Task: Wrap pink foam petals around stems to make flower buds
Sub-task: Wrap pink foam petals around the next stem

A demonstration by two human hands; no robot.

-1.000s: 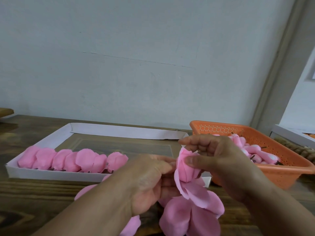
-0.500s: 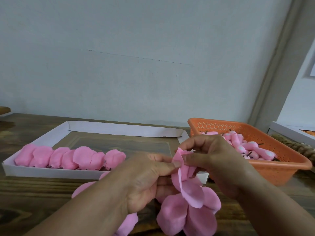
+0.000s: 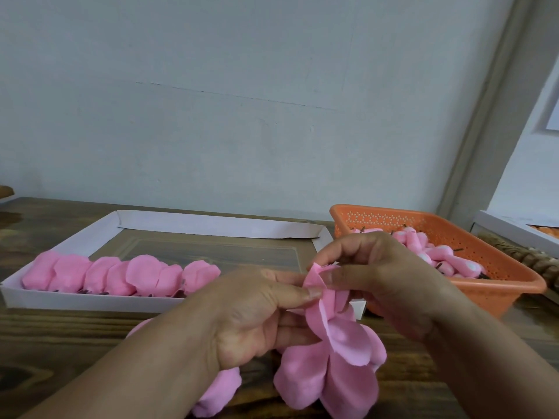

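Both hands pinch the half-rolled pink foam petal cluster (image 3: pixel 329 325) above the counter (image 3: pixel 60 343), left hand (image 3: pixel 254 316) at its side, right hand (image 3: pixel 375 276) at the tip; risk: loosened pinch lets foam spring open, loose lower petals slipping off the hidden stem.

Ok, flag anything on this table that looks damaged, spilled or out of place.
Nothing looks spilled. One oddity: the white cardboard tray has an uneven, flattened far wall with a ragged right corner. A loose pink petal lies on the table under the left hand. The orange basket sits level.
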